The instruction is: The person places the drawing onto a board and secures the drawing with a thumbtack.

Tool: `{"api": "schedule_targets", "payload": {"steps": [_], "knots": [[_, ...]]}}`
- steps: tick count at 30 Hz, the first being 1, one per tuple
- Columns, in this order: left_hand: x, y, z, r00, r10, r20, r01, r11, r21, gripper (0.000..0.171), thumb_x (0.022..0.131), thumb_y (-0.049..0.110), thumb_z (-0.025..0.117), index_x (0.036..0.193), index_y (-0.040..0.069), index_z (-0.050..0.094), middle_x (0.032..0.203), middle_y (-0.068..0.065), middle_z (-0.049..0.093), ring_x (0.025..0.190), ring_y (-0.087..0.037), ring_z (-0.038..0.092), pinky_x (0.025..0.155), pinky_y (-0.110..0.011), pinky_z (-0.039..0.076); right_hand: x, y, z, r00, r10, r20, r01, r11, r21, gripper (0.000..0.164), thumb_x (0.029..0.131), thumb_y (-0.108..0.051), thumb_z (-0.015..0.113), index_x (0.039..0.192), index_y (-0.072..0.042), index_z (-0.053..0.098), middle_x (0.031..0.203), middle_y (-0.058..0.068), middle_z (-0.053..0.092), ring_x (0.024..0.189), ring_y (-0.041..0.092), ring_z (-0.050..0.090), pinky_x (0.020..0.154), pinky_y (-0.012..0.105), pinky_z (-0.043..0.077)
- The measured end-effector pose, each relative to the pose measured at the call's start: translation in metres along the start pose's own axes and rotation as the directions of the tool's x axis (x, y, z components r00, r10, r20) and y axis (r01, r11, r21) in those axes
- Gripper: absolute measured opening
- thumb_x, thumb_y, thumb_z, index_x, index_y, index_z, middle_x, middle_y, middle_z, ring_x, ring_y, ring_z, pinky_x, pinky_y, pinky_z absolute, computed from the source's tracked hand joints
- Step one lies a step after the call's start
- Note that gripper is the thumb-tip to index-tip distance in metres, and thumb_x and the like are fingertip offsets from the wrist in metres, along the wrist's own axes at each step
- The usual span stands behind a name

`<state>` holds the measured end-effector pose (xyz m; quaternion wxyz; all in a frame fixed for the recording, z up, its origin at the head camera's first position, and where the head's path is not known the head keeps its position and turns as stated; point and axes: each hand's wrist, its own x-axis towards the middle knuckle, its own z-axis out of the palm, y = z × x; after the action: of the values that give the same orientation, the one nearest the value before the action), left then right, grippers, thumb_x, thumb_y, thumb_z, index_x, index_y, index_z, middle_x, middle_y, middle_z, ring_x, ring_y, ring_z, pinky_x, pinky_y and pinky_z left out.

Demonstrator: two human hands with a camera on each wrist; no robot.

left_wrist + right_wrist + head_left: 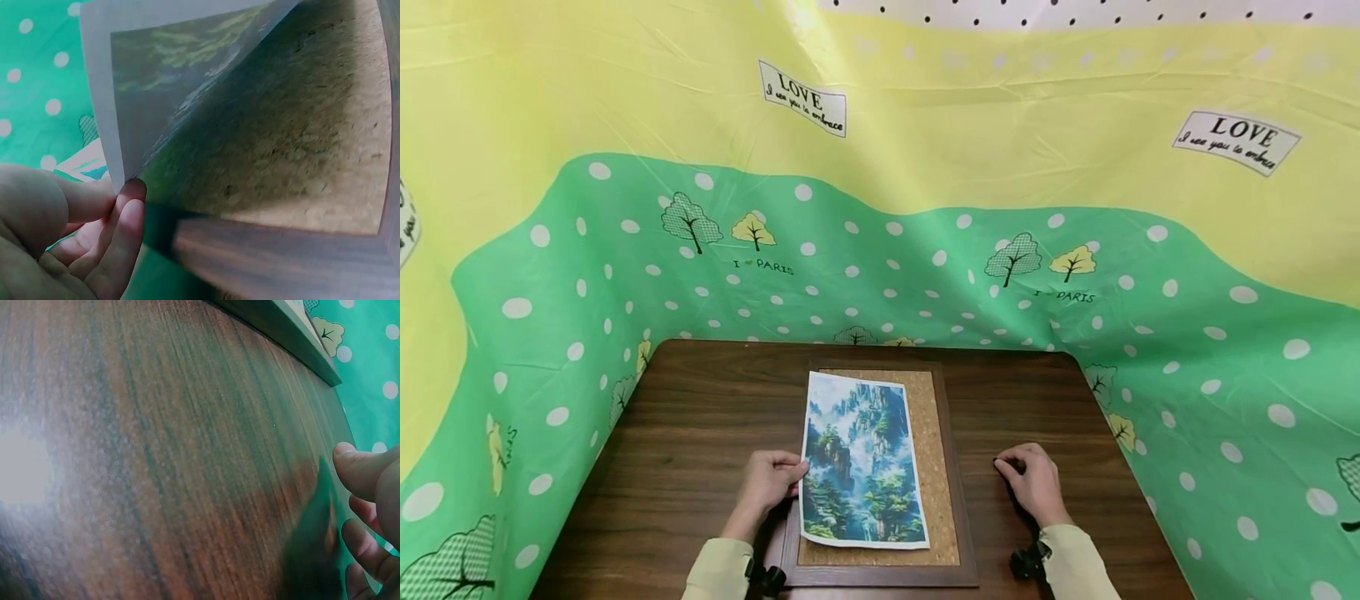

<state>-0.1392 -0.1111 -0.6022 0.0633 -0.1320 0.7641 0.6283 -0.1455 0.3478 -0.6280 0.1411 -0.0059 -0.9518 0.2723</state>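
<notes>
My left hand (771, 482) pinches the left edge of a paper print (865, 467) between thumb and fingers. The print shows a misty mountain landscape in blue and green. It lies over a cork board (936, 467) with a dark brown frame (966, 533), covering most of the cork. Up close in the left wrist view, the print's edge (100, 94) is lifted and bent away from the cork (300, 125). To the right of the frame, my right hand (1033, 479) is at the table with loosely bent fingers. In the right wrist view, its thumb (359, 469) and fingers hold nothing visible.
The board lies on a dark wood-grain table (715, 392). A green and yellow cloth (887, 242) with white dots and printed trees hangs around the back and both sides. Small black cameras (767, 579) are strapped to both wrists.
</notes>
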Motion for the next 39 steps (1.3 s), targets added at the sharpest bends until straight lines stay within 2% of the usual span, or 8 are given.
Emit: {"api": "schedule_targets", "payload": {"steps": [7,14,23,31,35,39], "knots": [[-0.002,0.005,0.01,0.997,0.078,0.007,-0.078,0.983,0.168,0.009,0.085,0.006,0.078,0.083,0.0,0.073,0.068,-0.007,0.072,0.049,-0.016,0.064,0.048,-0.029,0.053,0.001,-0.002,-0.001,1.0,-0.011,-0.026,0.011,1.0,0.003,0.006,0.083,-0.016,0.084,0.084,-0.018,0.078,0.094,0.003,0.065,0.084,0.021,0.062,0.075,0.042,0.051],[-0.004,0.008,0.018,0.993,0.115,0.003,-0.112,0.959,0.261,0.011,0.084,0.008,0.08,0.079,0.005,0.071,0.065,-0.001,0.07,0.048,-0.014,0.065,0.047,-0.027,0.053,0.002,-0.003,0.0,0.999,-0.018,-0.028,0.018,1.0,0.001,0.007,0.082,-0.015,0.084,0.083,-0.018,0.078,0.093,0.003,0.065,0.084,0.021,0.063,0.076,0.044,0.051],[-0.001,0.006,0.027,0.984,0.177,-0.012,-0.162,0.927,0.339,0.012,0.083,0.008,0.08,0.075,0.006,0.071,0.064,0.0,0.068,0.047,-0.01,0.062,0.046,-0.024,0.052,0.004,-0.006,0.001,0.999,-0.028,-0.019,0.028,1.0,0.01,0.005,0.084,-0.017,0.083,0.085,-0.019,0.079,0.094,0.002,0.065,0.085,0.022,0.063,0.077,0.044,0.052],[-0.002,0.006,0.033,0.981,0.191,-0.027,-0.17,0.922,0.348,0.015,0.082,0.007,0.08,0.071,0.007,0.07,0.061,0.0,0.067,0.045,-0.009,0.061,0.046,-0.024,0.05,0.006,-0.012,0.0,0.999,-0.04,-0.024,0.04,0.999,0.025,0.005,0.083,-0.017,0.083,0.086,-0.018,0.079,0.095,0.004,0.065,0.087,0.024,0.064,0.077,0.048,0.052],[0.0,0.006,0.035,0.978,0.205,-0.032,-0.178,0.91,0.376,0.018,0.082,0.008,0.081,0.069,0.01,0.069,0.06,0.002,0.066,0.045,-0.007,0.059,0.047,-0.025,0.05,0.008,-0.016,0.0,0.999,-0.047,-0.018,0.047,0.999,0.028,0.005,0.084,-0.018,0.083,0.086,-0.018,0.079,0.095,0.004,0.066,0.087,0.025,0.064,0.078,0.049,0.052],[0.004,0.005,0.036,0.969,0.244,-0.042,-0.205,0.886,0.417,0.019,0.081,0.01,0.082,0.068,0.011,0.069,0.06,0.005,0.065,0.047,-0.006,0.057,0.051,-0.027,0.049,0.012,-0.02,0.002,0.999,-0.051,-0.018,0.052,0.998,0.029,0.006,0.084,-0.017,0.083,0.086,-0.019,0.078,0.094,0.003,0.065,0.086,0.023,0.064,0.078,0.049,0.052]]}}
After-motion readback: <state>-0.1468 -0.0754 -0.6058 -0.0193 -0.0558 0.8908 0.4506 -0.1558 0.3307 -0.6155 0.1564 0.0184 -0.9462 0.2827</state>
